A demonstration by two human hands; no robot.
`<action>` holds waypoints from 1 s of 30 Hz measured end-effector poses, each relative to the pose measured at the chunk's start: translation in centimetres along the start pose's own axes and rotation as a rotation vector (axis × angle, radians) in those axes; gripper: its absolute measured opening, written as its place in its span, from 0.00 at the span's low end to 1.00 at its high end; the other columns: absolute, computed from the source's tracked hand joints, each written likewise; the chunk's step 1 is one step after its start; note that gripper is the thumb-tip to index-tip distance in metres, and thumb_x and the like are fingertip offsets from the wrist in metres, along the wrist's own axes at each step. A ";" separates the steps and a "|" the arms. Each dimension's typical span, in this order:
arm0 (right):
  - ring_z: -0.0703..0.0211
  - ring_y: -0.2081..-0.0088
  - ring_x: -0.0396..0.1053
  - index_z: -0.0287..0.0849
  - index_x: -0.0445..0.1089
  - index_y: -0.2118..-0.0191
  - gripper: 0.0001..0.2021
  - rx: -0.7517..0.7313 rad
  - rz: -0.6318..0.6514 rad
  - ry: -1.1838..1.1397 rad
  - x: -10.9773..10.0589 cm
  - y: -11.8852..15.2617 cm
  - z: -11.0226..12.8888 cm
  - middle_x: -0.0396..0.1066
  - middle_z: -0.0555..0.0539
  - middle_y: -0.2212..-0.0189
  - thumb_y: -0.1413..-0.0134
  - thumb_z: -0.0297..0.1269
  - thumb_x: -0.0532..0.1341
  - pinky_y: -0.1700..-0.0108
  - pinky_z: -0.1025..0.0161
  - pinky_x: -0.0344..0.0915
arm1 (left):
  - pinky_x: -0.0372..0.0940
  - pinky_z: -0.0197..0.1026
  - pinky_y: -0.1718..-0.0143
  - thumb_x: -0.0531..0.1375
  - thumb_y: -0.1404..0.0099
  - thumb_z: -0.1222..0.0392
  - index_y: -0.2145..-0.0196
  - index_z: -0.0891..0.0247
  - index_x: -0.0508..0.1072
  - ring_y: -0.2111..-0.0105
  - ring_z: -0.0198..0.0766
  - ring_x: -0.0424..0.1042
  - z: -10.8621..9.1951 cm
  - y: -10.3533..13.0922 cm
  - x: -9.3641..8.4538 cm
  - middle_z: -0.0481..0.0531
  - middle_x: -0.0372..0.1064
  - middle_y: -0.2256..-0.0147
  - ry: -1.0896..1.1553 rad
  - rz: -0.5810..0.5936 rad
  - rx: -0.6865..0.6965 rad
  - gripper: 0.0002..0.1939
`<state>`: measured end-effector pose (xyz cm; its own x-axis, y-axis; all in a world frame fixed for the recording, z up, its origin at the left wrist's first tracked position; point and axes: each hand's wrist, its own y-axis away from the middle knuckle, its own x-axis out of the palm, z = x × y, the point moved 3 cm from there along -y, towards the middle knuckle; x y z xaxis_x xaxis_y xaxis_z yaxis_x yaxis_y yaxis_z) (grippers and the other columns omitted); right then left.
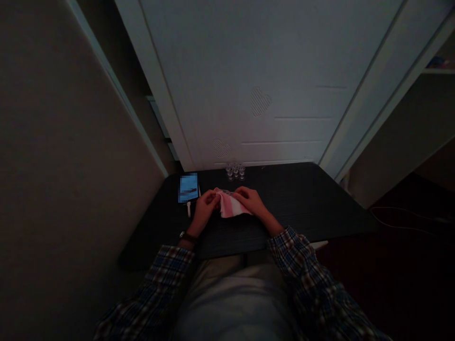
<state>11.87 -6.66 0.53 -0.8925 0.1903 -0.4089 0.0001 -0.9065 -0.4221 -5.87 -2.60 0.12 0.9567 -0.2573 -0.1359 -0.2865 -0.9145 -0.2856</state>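
A pink-and-white cloth hangs between my two hands above the dark table. My left hand is closed, pinching the cloth's left edge. On the other side, my right hand has its fingers curled over the cloth's upper right part, and the cloth runs on beneath the palm. Along the cloth's top, between the fingertips, shows a small clear glass, partly covered and dim; the right fingertips meet its end. Several small clear stemmed glasses stand in a cluster just beyond my hands.
The dark table backs onto a white panel with heart patterns. At the left lie a lit tablet and a small white stick-like object. A wall rises close on the left. A pale cable runs at the right.
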 end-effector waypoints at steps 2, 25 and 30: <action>0.66 0.74 0.61 0.39 0.69 0.70 0.16 0.008 -0.009 0.020 -0.1 0.0 0.0 0.65 0.52 0.77 0.48 0.48 0.55 0.72 0.69 0.55 | 0.61 0.32 0.77 0.60 0.47 0.50 0.67 0.65 0.70 0.75 0.33 0.67 0.0 0.0 0.0 0.49 0.69 0.72 -0.011 0.003 -0.007 0.15; 0.66 0.75 0.62 0.39 0.70 0.72 0.18 0.035 -0.022 0.086 -0.1 0.1 0.5 0.67 0.52 0.78 0.48 0.49 0.54 0.73 0.69 0.54 | 0.60 0.33 0.75 0.59 0.45 0.52 0.69 0.64 0.69 0.74 0.33 0.67 0.0 0.0 0.0 0.47 0.67 0.74 -0.081 -0.008 0.029 0.12; 0.66 0.77 0.62 0.40 0.69 0.66 0.15 0.086 -0.104 -0.030 -0.5 0.0 0.2 0.67 0.52 0.78 0.49 0.47 0.55 0.74 0.69 0.57 | 0.62 0.33 0.74 0.58 0.44 0.54 0.62 0.63 0.68 0.72 0.35 0.68 0.2 0.0 -0.1 0.49 0.68 0.69 -0.095 -0.025 0.048 0.13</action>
<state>12.22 -6.81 0.88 -0.8987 0.2750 -0.3415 -0.1310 -0.9117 -0.3894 -5.97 -2.47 -0.08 0.9552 -0.2019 -0.2166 -0.2669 -0.9038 -0.3346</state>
